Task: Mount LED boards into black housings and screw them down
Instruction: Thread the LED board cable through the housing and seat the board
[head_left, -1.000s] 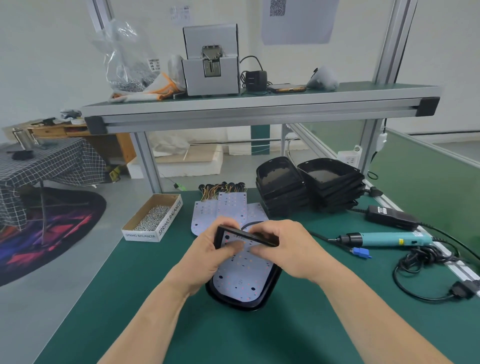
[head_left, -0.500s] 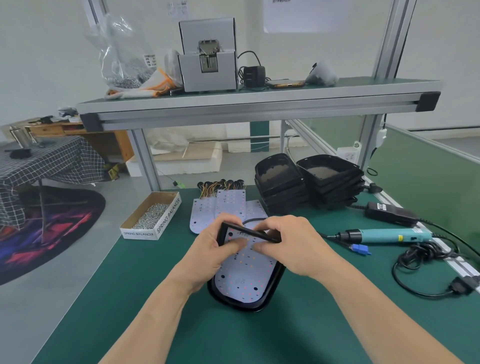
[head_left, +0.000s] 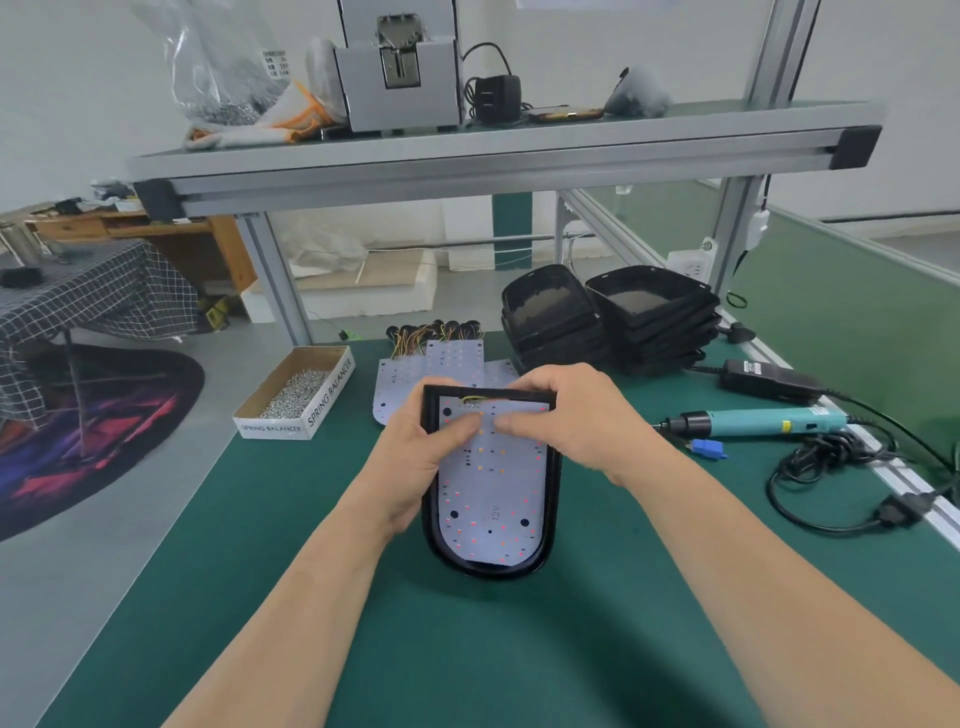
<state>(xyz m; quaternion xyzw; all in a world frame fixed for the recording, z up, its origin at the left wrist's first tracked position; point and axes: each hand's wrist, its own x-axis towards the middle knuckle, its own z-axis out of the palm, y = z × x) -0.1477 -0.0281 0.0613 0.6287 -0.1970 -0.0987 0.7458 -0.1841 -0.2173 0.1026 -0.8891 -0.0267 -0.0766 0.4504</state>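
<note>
My left hand (head_left: 415, 457) and right hand (head_left: 571, 415) grip the housing (head_left: 488, 571), thumbs pressing the board (head_left: 488, 488) in. No screws yet I reckon, screwdriver (head_left: 753, 422) untouched.

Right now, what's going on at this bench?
A person is seating an LED board in a black housing at the green bench. The left hand and right hand grip the housing's upper end, thumbs pressing on the board. The electric screwdriver lies untouched to the right, the box of screws to the left.
</note>
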